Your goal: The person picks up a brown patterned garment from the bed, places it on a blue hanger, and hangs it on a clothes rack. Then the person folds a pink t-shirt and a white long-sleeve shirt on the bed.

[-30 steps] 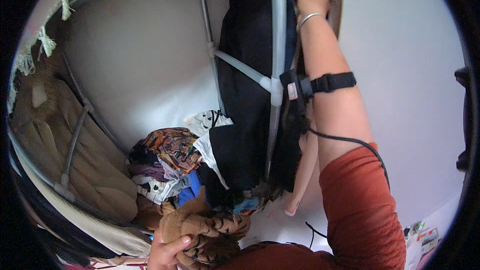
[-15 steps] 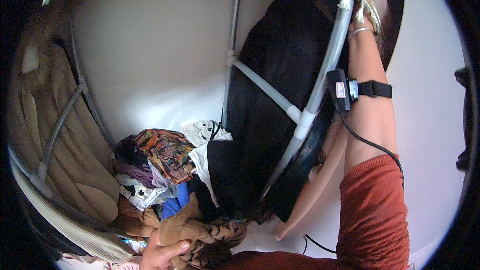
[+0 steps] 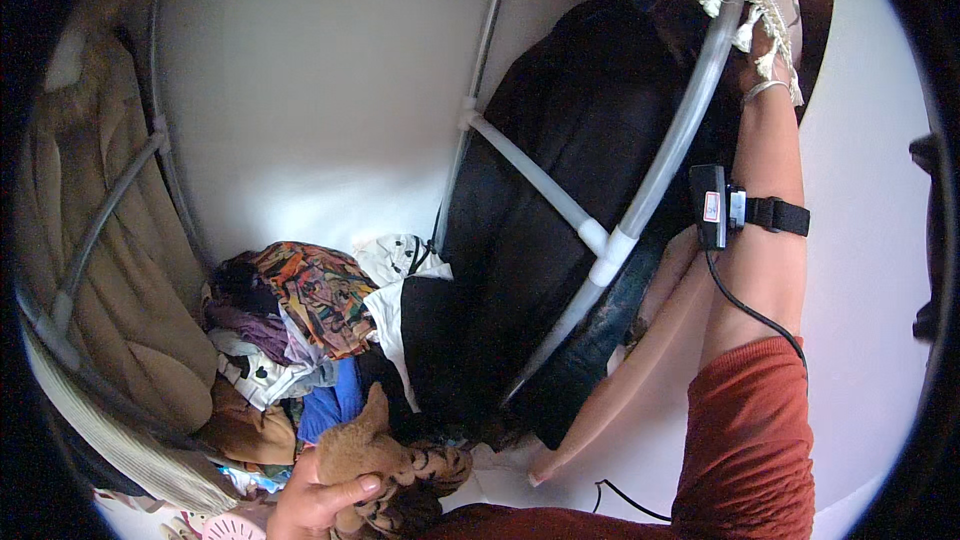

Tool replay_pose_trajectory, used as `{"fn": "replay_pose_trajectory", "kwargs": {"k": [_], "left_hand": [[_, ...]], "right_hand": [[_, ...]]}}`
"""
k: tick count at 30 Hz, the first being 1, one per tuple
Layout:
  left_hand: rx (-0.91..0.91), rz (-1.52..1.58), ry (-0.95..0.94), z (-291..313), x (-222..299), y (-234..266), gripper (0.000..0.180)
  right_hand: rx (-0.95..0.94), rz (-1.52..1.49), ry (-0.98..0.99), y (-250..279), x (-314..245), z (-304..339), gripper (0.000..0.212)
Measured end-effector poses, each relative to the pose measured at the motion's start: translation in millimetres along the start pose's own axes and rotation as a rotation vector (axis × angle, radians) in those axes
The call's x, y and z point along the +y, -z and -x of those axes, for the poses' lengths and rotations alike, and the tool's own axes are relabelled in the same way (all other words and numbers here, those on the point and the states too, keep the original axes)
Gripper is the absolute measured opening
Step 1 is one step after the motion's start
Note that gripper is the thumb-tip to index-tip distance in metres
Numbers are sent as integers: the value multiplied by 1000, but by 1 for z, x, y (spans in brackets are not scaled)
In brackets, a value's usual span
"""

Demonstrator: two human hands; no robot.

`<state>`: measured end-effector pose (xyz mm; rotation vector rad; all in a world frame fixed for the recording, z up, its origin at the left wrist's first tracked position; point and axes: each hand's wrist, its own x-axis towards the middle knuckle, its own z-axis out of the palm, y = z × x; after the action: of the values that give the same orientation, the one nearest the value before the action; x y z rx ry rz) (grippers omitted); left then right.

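Note:
At the lower middle, my left hand (image 3: 312,500) grips a brown fuzzy item (image 3: 372,450) with dark-lined folds and a pointed tip; I cannot tell whether it is a garment or a plush toy. The thumb presses on its top. My right arm, in a rust-red sleeve, reaches up to the upper right. There my right hand (image 3: 763,55) is mostly behind a cream tasselled cloth (image 3: 755,0), beside the top of a grey tube frame (image 3: 690,105). Its fingers are hidden. A black device (image 3: 710,208) is strapped to that forearm, with a cable hanging down.
Folded clothes (image 3: 310,295) in several colours are piled at the centre left. A large black garment (image 3: 560,170) hangs behind the tubes, and a brown padded one (image 3: 120,230) hangs at the left. A pale pink round-edged object (image 3: 236,528) lies at the lower edge.
My right arm has shifted slightly right in the picture, while the clothes pile and left hand sit a little further left. The left hand keeps its grip on the brown fuzzy item.

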<state>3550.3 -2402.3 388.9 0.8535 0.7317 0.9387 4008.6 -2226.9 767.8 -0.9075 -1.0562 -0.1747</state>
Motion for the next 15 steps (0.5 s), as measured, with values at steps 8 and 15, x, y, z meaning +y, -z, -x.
{"fn": "replay_pose_trajectory", "kwargs": {"k": [8,15], "left_hand": [[-16,-30,17,4,-3,-6,70],[-6,-33,19,12,-3,-6,64]], "right_hand": [[-103,-12,-359,7,7,32,35],[-164,36,-441,6,59,0,37]]}}
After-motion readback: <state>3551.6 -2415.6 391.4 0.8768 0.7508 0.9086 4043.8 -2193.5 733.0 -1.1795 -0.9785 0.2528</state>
